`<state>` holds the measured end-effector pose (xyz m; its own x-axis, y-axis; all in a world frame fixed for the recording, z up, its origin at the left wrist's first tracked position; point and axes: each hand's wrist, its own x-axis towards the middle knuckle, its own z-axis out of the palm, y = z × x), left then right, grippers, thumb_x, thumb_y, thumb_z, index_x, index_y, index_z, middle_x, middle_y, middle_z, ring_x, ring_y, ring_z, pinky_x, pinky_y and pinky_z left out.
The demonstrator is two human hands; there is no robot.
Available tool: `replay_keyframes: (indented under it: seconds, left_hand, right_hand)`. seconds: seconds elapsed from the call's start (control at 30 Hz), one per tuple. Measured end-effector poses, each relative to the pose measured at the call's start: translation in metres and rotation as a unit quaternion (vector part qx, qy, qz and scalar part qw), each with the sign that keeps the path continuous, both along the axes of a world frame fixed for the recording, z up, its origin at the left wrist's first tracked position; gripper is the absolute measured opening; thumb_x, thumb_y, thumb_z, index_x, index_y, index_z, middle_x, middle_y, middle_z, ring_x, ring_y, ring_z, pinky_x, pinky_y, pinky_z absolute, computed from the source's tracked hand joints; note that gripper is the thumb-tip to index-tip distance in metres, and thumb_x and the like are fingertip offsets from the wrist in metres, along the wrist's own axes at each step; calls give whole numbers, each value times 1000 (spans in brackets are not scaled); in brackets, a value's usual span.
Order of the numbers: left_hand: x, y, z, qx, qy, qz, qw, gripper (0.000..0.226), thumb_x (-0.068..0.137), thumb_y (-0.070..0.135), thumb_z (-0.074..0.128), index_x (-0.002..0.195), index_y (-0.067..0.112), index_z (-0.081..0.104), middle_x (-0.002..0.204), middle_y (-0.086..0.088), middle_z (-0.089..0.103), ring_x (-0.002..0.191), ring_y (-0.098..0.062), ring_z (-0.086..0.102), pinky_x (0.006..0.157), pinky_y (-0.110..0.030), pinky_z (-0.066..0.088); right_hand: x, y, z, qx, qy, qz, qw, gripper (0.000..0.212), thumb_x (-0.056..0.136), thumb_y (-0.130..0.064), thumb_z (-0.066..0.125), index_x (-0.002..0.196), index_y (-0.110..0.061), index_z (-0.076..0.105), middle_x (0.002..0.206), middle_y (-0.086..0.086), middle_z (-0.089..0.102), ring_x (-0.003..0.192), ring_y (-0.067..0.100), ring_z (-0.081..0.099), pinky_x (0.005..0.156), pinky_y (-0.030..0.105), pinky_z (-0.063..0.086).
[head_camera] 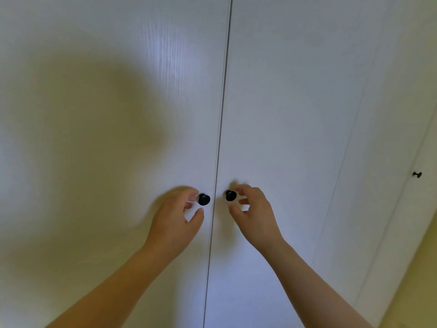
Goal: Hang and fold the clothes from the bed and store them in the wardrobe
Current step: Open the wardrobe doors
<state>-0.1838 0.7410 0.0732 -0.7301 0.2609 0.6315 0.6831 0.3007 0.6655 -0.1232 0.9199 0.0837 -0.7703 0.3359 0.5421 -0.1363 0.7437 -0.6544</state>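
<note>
The white wardrobe fills the view, its two middle doors shut with a thin seam between them. On the left door [118, 138] is a black round knob [204, 199]; on the right door [283, 114] is another black knob [230, 195]. My left hand [176, 221] is just left of its knob, fingers curled and apart around it, fingertips close to it but not closed on it. My right hand [254, 214] is just right of the other knob in the same loose, open curl. No clothes or bed are in view.
A third wardrobe door [402, 209] stands further right with a small dark knob [417, 174]. A yellowish wall [421, 292] shows at the bottom right corner. A large soft shadow lies on the left door.
</note>
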Motion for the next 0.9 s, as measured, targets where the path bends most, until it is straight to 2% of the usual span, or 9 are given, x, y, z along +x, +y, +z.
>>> replay_keyframes:
  seconds: [0.2, 0.37, 0.5, 0.67, 0.77, 0.9]
  left_hand:
    - [1, 12, -2, -26, 36, 32, 999, 26, 83, 11, 66, 103, 27, 65, 104, 11, 57, 92, -2, 57, 82, -28, 51]
    - [3, 15, -1, -47, 53, 53, 996, 25, 82, 9, 67, 105, 20, 66, 101, 7, 55, 89, -8, 55, 82, -27, 48]
    - [4, 17, 3, -37, 50, 62, 996, 21, 84, 9, 66, 102, 19, 67, 95, 12, 53, 88, -8, 55, 82, -28, 49]
    - [5, 17, 3, -30, 36, 51, 998, 19, 87, 10, 64, 102, 20, 67, 94, 16, 51, 88, -9, 56, 83, -30, 50]
    - [8, 18, 3, -16, 31, 52, 998, 22, 88, 12, 64, 109, 18, 65, 98, 11, 53, 88, -11, 57, 84, -31, 50]
    - [21, 21, 8, 36, 65, 23, 997, 24, 89, 8, 62, 106, 23, 67, 99, 14, 58, 89, -6, 58, 77, -9, 43]
  right_hand:
    - [-16, 6, 0, 36, -11, 44, 998, 14, 88, -17, 58, 101, -21, 59, 99, -10, 59, 95, 7, 58, 86, 31, 52]
    - [-12, 6, -7, 9, -12, 57, 998, 21, 86, -19, 58, 107, -23, 56, 103, -13, 57, 92, 7, 58, 83, 30, 52]
    - [2, 6, -9, -13, -13, 73, 997, 26, 86, -18, 57, 110, -26, 56, 105, -15, 56, 91, 9, 58, 83, 31, 53]
    - [27, 7, -11, -29, 2, 87, 996, 25, 85, -15, 55, 106, -29, 55, 103, -17, 56, 90, 11, 58, 81, 31, 53]
    - [43, 10, -12, -33, 14, 94, 995, 25, 84, -14, 54, 103, -32, 55, 100, -17, 56, 87, 12, 57, 76, 29, 53]
    - [62, 14, -16, -30, 30, 94, 995, 27, 86, -13, 55, 103, -34, 56, 102, -17, 58, 88, 12, 58, 75, 29, 54]
